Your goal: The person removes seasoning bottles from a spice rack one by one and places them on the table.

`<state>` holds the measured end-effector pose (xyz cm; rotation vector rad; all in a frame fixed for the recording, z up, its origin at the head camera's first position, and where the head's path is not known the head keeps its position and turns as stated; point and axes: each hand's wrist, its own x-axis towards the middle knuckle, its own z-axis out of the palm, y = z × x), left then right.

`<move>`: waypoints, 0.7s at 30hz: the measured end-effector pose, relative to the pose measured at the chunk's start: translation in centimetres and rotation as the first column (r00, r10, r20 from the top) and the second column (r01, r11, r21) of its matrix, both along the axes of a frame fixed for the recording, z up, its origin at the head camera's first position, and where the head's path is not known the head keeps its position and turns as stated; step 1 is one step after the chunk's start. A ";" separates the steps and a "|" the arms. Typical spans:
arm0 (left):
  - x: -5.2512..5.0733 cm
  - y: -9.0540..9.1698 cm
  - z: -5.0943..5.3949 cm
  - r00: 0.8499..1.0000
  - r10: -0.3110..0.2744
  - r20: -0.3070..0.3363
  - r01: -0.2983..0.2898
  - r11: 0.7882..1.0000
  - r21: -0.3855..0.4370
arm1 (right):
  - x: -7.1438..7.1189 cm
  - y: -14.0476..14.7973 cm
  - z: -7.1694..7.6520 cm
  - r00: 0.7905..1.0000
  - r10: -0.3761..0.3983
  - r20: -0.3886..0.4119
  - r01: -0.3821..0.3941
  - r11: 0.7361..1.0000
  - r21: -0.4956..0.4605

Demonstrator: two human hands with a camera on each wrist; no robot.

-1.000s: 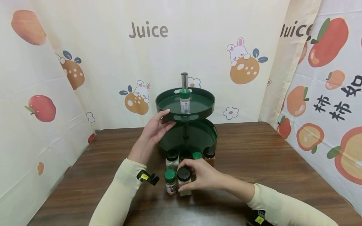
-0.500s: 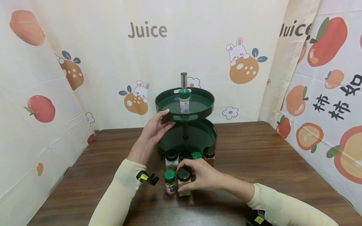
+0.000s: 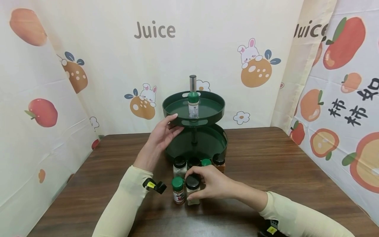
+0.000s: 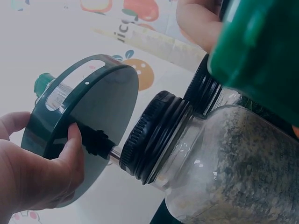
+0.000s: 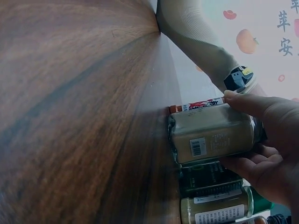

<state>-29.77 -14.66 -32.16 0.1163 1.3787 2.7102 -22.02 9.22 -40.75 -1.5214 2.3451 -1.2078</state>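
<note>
My left hand grips the near left rim of the upper tray of a dark green two-tier rack, thumb and fingers on either side of it. On that tray stands a green-capped seasoning bottle, in front of the metal post. My right hand holds a black-capped spice jar between thumb and fingers. The right wrist view shows beige powder in this clear jar, its base at the tabletop. A green-capped bottle with a red-marked label stands just left of it.
Behind the held jar, several more spice jars stand before the lower tray, including a black-lidded one with greenish flakes and one with orange-brown contents. Printed curtains enclose the brown wooden table.
</note>
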 end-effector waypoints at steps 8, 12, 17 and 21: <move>-0.1 0.0 -0.1 1.000 0.005 0.001 -0.005 1.000 0.008 | 0.1 0.2 0.7 1.000 0.002 0.012 -0.002 0.999 -0.032; 0.0 0.0 -0.1 1.000 0.003 0.000 -0.004 1.000 0.005 | 0.0 0.3 1.3 0.999 0.004 0.042 -0.002 0.999 -0.053; 0.0 0.0 0.0 1.000 0.002 -0.007 -0.002 1.000 -0.004 | 0.0 0.7 2.1 0.998 0.000 0.057 0.004 0.998 -0.067; 0.1 0.0 0.0 1.000 -0.003 -0.010 0.003 1.000 -0.007 | 0.0 1.0 2.6 0.997 0.015 0.081 -0.009 0.997 -0.079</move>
